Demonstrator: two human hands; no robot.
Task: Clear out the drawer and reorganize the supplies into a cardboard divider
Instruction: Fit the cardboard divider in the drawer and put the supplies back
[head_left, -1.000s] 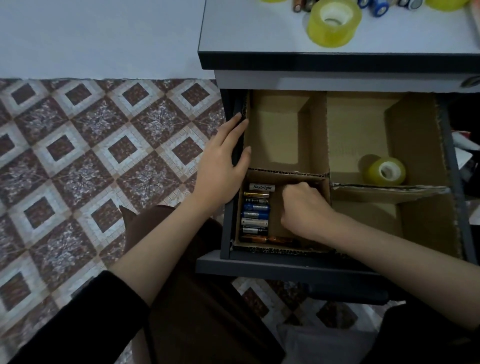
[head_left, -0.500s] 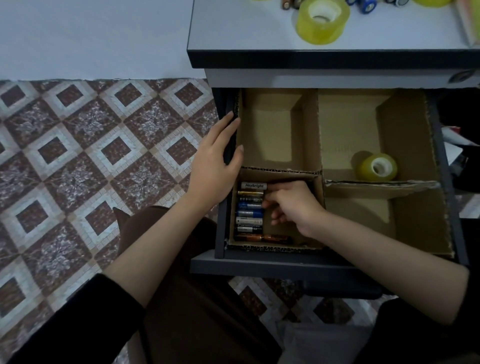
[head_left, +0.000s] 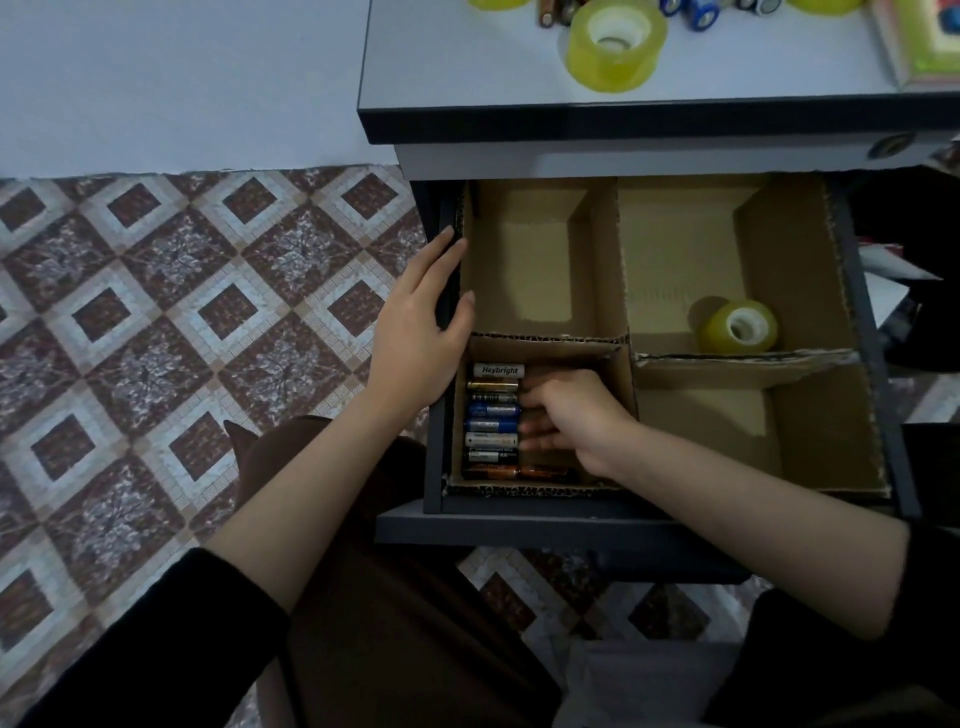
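An open dark drawer (head_left: 878, 395) holds a cardboard divider (head_left: 613, 270) with several compartments. The near-left compartment holds a column of several batteries (head_left: 492, 415) lying side by side. My right hand (head_left: 571, 421) is inside that compartment, fingers spread and touching the batteries' right ends; I cannot see anything gripped in it. My left hand (head_left: 421, 332) rests on the drawer's left wall, thumb hooked over the edge. A small yellow tape roll (head_left: 740, 327) sits in the far-right compartment.
On the desk top (head_left: 467, 62) above the drawer lie a large yellow tape roll (head_left: 615, 44), more batteries (head_left: 691, 10) and a box (head_left: 924, 41) at the right edge. Patterned floor tiles (head_left: 156, 338) spread to the left. My lap is below the drawer.
My right hand went from a closed fist in the battery compartment to spread fingers against the batteries. My left hand stayed on the drawer's left wall. The view shifted slightly.
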